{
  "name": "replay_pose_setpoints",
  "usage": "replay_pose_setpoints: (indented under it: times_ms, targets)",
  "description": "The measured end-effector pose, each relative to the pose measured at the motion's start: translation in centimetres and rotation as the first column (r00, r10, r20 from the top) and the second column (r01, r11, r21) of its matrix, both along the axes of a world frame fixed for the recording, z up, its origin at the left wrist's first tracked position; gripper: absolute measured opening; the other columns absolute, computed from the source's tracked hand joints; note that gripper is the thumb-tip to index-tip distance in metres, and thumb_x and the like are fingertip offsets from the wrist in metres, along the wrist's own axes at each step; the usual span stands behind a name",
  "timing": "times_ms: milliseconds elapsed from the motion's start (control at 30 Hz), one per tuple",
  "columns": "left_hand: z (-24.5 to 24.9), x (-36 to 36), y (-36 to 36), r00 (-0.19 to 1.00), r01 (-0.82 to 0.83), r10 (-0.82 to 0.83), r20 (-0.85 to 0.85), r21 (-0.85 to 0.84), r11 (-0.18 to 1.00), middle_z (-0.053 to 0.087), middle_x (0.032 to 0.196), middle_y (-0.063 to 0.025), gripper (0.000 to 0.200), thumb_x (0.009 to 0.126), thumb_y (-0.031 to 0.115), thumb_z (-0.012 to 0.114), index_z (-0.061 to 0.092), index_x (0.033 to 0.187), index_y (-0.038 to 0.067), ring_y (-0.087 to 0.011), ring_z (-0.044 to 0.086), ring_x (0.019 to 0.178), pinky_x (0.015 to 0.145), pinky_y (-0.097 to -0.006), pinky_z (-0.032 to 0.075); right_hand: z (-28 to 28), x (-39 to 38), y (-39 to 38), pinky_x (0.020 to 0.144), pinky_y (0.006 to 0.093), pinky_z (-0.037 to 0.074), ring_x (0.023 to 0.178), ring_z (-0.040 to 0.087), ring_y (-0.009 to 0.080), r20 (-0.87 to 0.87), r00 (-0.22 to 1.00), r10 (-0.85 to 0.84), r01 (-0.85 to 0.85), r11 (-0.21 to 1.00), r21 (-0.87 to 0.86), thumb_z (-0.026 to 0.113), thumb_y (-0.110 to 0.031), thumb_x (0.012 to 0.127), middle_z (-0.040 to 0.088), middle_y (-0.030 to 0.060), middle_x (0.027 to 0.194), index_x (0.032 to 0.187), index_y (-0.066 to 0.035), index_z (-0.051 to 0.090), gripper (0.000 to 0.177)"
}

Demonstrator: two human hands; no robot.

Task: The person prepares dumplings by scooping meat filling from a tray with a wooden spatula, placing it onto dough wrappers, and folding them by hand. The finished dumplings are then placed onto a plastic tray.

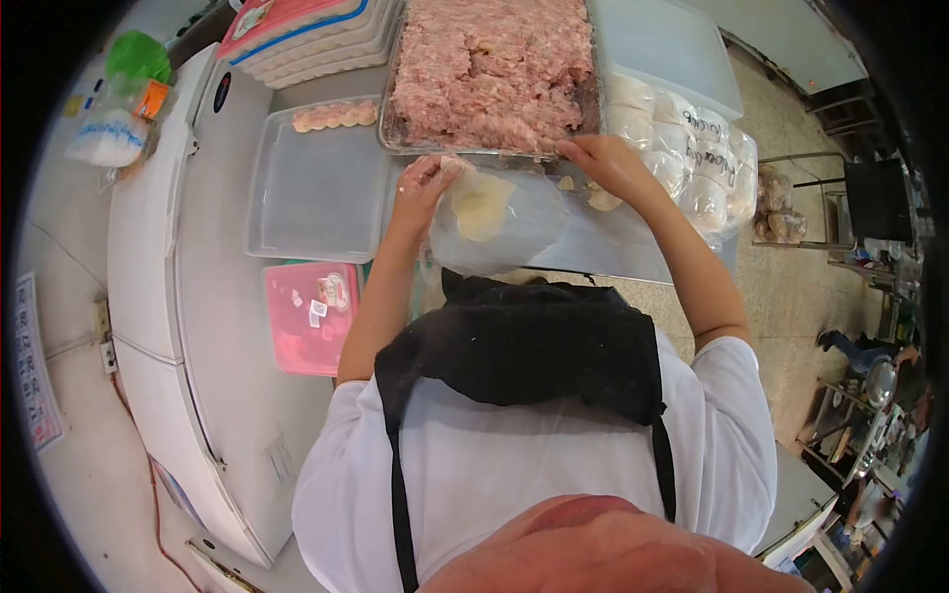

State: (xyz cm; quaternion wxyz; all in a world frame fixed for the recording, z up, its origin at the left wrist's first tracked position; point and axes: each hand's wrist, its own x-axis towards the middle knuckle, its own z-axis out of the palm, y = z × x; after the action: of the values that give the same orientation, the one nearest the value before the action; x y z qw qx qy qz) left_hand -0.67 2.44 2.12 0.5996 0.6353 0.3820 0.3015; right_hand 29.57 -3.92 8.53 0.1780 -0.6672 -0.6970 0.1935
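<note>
My left hand [427, 184] holds a thin clear plastic sheet [504, 237] with a pale round dough wrapper [482, 206] lying on it, just below the near edge of a large tray of pink minced meat [494, 69]. My right hand [598, 163] rests at the tray's near rim, fingers touching the meat's edge; I cannot tell if it holds anything. Both forearms reach forward over a steel counter.
A clear tray [316, 188] with a row of filled dumplings [334, 116] lies left of the meat. Stacked lidded boxes [306, 35] stand behind it. A pink lid [311, 316] lies nearer. Bagged dough portions [692, 158] sit at right. A white chest freezer [158, 296] runs along the left.
</note>
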Motion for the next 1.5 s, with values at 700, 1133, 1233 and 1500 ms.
replay_pose_setpoints:
  times_ms: [700, 1133, 1233, 1500]
  targets:
    - [6.9, 2.8, 8.7, 0.561, 0.336, 0.361, 0.745, -0.603, 0.724, 0.028, 0.150, -0.0147, 0.095, 0.085, 0.072, 0.037, 0.023, 0.146, 0.001, -0.0345, 0.025, 0.138, 0.114, -0.0515, 0.017, 5.9, -10.2, -0.8, 0.072, 0.0442, 0.049, 0.086, 0.062, 0.0335, 0.200, 0.964, -0.174, 0.146, 0.978, 0.149, 0.056, -0.021, 0.092, 0.063, 0.0149, 0.087, 0.110, -0.010, 0.064, 0.023]
    - [11.4, 5.9, 6.7, 0.568, 0.120, 0.536, 0.625, -0.707, 0.697, 0.039, 0.138, -0.0189, 0.075, 0.086, 0.057, 0.052, 0.038, 0.134, 0.000, -0.0352, 0.036, 0.128, 0.109, -0.0572, 0.025, 7.6, -9.5, -1.7, 0.072, 0.0439, 0.050, 0.086, 0.060, 0.0375, 0.201, 0.975, -0.098, 0.040, 0.961, 0.273, 0.054, -0.017, 0.092, 0.061, 0.0164, 0.090, 0.110, -0.009, 0.063, 0.022]
    - [9.7, 6.1, 6.9, 0.519, 0.205, 0.444, 0.730, -0.611, 0.765, 0.043, 0.134, -0.0198, 0.065, 0.087, 0.044, 0.057, 0.040, 0.131, -0.002, -0.0339, 0.040, 0.125, 0.108, -0.0567, 0.028, 8.7, -5.7, -1.8, 0.067, 0.0399, 0.050, 0.079, 0.062, 0.0324, 0.129, 0.989, 0.077, -0.116, 0.937, 0.329, 0.053, -0.022, 0.094, 0.061, 0.0149, 0.080, 0.108, -0.006, 0.065, 0.024]
    - [12.1, 6.0, 4.3, 1.000, 0.000, 0.001, -0.002, 0.677, 0.736, 0.054, 0.126, -0.0095, 0.068, 0.076, 0.011, 0.074, 0.042, 0.137, 0.013, -0.0266, 0.056, 0.111, 0.104, -0.0385, 0.039, 11.3, -1.5, -3.4, 0.068, 0.0377, 0.047, 0.076, 0.063, 0.0328, -0.420, 0.904, -0.081, -0.015, 0.975, -0.221, 0.051, -0.029, 0.097, 0.064, 0.0172, 0.079, 0.103, 0.000, 0.062, 0.032]
